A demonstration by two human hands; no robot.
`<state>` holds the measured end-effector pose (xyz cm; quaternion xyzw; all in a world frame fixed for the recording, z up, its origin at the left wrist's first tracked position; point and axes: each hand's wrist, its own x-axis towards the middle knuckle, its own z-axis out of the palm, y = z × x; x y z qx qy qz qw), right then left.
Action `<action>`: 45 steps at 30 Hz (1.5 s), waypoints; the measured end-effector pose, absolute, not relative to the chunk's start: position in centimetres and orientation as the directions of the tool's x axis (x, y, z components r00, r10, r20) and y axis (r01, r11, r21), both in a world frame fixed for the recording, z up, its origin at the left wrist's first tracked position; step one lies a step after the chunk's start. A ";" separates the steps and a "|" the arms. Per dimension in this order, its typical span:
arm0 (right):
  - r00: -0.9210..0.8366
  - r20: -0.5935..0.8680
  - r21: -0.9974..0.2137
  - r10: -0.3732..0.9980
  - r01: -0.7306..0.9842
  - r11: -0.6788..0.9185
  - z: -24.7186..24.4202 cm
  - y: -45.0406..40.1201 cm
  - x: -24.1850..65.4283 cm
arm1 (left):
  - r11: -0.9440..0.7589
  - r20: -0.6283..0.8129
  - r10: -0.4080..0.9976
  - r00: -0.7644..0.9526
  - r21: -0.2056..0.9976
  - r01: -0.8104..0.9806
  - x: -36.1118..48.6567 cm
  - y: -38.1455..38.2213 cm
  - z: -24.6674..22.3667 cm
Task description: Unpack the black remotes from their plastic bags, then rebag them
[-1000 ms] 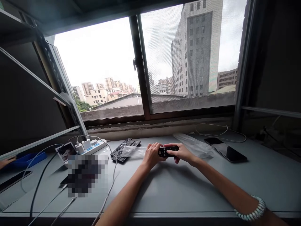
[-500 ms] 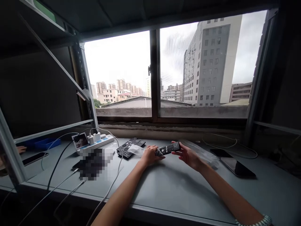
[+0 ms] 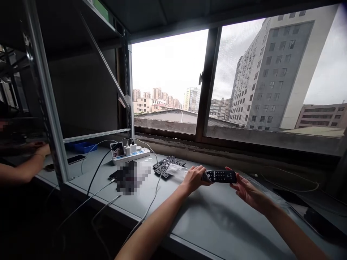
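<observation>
A black remote control (image 3: 222,176) is held level above the grey desk, its buttons facing me. My left hand (image 3: 194,177) is closed around its left end. At the other end, the fingers and thumb of my right hand (image 3: 246,187) pinch the remote. Clear plastic wrap (image 3: 176,172) shows beside my left hand, and a bit of it seems to cover the gripped end; how far it reaches under my fingers is hidden. Several more black remotes (image 3: 164,165) lie behind and to the left of my left hand.
A white power strip (image 3: 130,157) with chargers and trailing cables stands at left. A phone (image 3: 311,213) lies at right, near clear plastic (image 3: 273,195). A metal shelf post (image 3: 51,108) rises at left; beyond it are another person's arm (image 3: 24,172) and a blue tray (image 3: 85,147).
The view has turned left, so the desk and window sit farther right and the other person's arm shows more. Both hands still hold the remote, which now looks more level.
</observation>
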<state>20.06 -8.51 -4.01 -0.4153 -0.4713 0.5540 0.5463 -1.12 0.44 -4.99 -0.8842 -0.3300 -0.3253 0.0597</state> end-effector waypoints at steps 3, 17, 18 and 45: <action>-0.002 -0.009 -0.982 1.000 -0.187 -0.009 -4.6 -8.2 20.5 | -0.792 0.611 0.524 0.593 0.094 0.603 -1.0 0.6 -5.1; -0.069 -0.108 -0.984 0.992 -0.133 -0.116 -5.4 -7.8 21.5 | -0.821 0.584 0.481 0.654 0.038 0.570 0.0 -0.2 -4.9; -0.069 -0.109 -0.986 0.992 -0.123 -0.117 -5.4 -7.7 21.4 | -0.823 0.584 0.477 0.657 0.034 0.567 0.0 -0.2 -4.9; -0.186 0.011 -0.998 0.982 0.064 0.023 -4.3 -8.1 18.0 | -0.869 0.598 0.461 0.656 0.155 0.469 1.5 -1.8 -4.6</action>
